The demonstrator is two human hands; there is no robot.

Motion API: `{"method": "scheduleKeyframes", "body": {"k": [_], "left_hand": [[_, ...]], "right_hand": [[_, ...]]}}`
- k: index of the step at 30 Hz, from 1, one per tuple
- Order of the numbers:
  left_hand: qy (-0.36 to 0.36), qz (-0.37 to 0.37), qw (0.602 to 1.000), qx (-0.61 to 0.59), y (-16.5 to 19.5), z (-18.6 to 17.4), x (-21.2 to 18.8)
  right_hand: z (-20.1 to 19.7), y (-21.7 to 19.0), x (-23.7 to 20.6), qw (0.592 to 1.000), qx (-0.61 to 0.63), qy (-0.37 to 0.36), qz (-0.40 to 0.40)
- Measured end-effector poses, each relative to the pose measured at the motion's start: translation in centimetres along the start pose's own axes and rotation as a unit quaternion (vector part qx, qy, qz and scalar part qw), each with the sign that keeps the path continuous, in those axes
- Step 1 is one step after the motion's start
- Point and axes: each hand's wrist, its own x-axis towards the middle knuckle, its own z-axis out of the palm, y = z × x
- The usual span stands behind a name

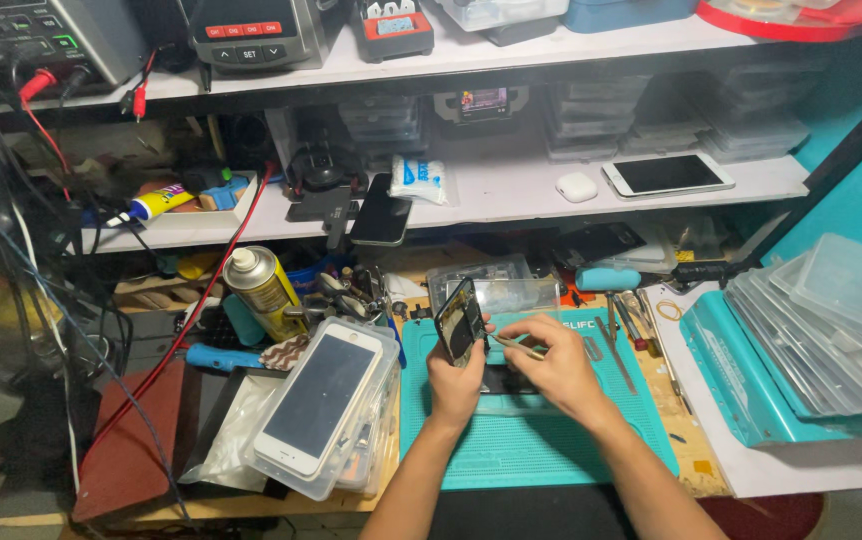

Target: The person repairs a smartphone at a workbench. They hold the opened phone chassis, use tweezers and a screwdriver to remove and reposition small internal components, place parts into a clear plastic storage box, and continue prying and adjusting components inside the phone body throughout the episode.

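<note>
My left hand holds an opened phone upright over a teal work mat, its inner side facing right. My right hand pinches slim metal tweezers, their tip pointing left at the phone's lower edge. Under my hands a dark flat part lies on the mat; what it is I cannot tell.
A white phone rests on clear plastic boxes at the left, beside a yellow spray can. Hand tools lie right of the mat. Stacked clear cases and a teal lid fill the right. Shelves behind hold phones, an earbud case, instruments and cables.
</note>
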Motion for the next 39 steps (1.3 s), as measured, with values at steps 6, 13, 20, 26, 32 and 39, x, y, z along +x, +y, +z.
{"method": "scheduleKeyframes", "body": {"k": [6,13,20,26,32,39], "left_hand": [[-0.001,0.005,1.000,0.005,0.4,0.1,0.0],[-0.011,0.012,1.000,0.027,0.7,0.1,0.0],[-0.006,0.000,1.000,0.019,0.7,0.2,0.0],[-0.004,-0.005,1.000,0.001,0.6,0.3,0.0],[-0.018,-0.013,1.000,0.009,0.7,0.1,-0.1],[-0.042,-0.030,0.999,-0.017,0.8,-0.1,0.2]], "right_hand": [[0.1,0.1,0.2,0.989,0.065,-0.023,0.133],[0.0,0.7,0.2,0.959,0.132,-0.033,0.248],[0.0,1.0,-0.1,0.961,0.137,-0.030,0.239],[0.0,1.3,-0.1,0.961,0.142,-0.038,0.234],[-0.6,1.0,-0.3,0.949,0.162,-0.049,0.267],[-3.3,0.1,-0.8,0.961,0.097,-0.031,0.259]]}}
